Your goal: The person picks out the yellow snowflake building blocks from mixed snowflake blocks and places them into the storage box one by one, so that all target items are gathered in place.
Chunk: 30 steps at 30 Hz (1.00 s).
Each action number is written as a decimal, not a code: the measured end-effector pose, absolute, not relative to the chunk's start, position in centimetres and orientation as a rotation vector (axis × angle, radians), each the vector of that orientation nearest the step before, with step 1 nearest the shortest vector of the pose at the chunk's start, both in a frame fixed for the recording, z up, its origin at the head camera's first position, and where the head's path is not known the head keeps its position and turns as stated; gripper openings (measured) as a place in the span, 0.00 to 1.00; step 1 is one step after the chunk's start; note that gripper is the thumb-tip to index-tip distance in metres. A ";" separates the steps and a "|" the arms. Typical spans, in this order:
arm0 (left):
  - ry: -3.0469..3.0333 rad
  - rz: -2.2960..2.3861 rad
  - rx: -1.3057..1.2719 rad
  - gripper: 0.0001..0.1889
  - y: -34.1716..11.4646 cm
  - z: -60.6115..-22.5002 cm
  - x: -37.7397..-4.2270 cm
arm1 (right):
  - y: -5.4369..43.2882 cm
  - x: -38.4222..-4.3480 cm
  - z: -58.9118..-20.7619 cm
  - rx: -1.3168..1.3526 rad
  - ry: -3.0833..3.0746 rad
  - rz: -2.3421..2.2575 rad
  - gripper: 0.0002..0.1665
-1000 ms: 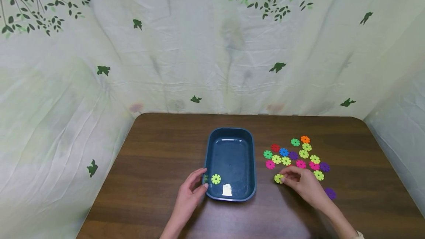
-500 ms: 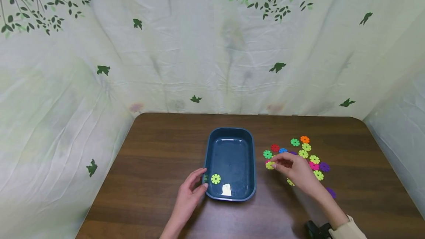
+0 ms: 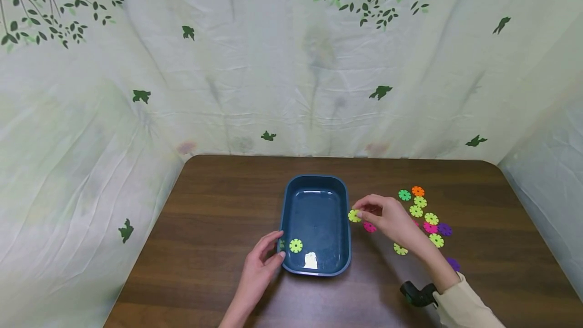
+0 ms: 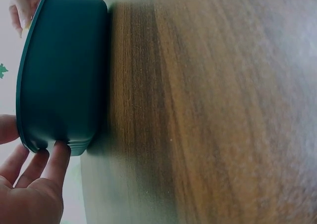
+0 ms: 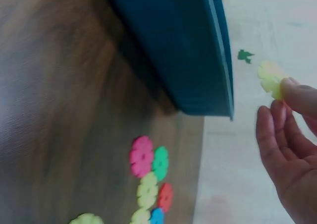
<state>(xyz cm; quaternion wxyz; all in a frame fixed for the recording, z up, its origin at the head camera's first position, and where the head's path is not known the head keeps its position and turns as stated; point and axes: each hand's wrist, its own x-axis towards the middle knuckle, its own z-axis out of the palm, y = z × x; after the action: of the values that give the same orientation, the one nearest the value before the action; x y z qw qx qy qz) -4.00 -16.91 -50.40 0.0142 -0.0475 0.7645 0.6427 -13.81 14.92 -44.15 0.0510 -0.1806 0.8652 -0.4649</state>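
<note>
The right hand (image 3: 387,219) had moved left and slightly up the frame since half a second earlier, carrying a yellow flower-shaped disc (image 3: 354,215) from over the pink disc (image 3: 370,227) to the right edge of the blue tray (image 3: 283,206). Its thumb and fingertips pinched that disc, which was tilted up in the right-wrist view. The left hand (image 3: 260,264), at lower centre, had stayed put, thumb and fingers gripping the tray's left rim. Another yellow disc (image 3: 296,245) lay inside, toward the tray's lower left (its reflection showed on the wall beside it). Right of centre, orange (image 3: 417,191), green (image 3: 404,195) and other coloured discs were scattered over the brown table (image 3: 218,206), some hidden behind the right hand.
</note>
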 end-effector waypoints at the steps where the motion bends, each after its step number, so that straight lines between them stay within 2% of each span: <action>1: 2.381 2.004 -0.146 0.23 -16.9 -50.4 -4.0 | 14.6 -14.0 -44.0 -0.561 2.626 -1.399 0.10; 18: 2.374 1.994 -0.166 0.23 -16.9 -50.4 -3.9 | 9.8 -17.5 -42.4 -0.749 2.459 -1.215 0.04; 30: 2.380 1.942 -0.227 0.23 -16.9 -50.2 -4.1 | 7.0 -19.5 -42.8 -0.782 2.321 -1.150 0.05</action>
<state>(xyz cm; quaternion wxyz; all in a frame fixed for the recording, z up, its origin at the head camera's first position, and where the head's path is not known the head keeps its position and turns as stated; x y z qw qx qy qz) -4.07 -16.88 -50.22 0.0310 -0.0736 0.7723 0.6302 -19.52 7.02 -42.84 0.2161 -0.2822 0.8376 -0.4148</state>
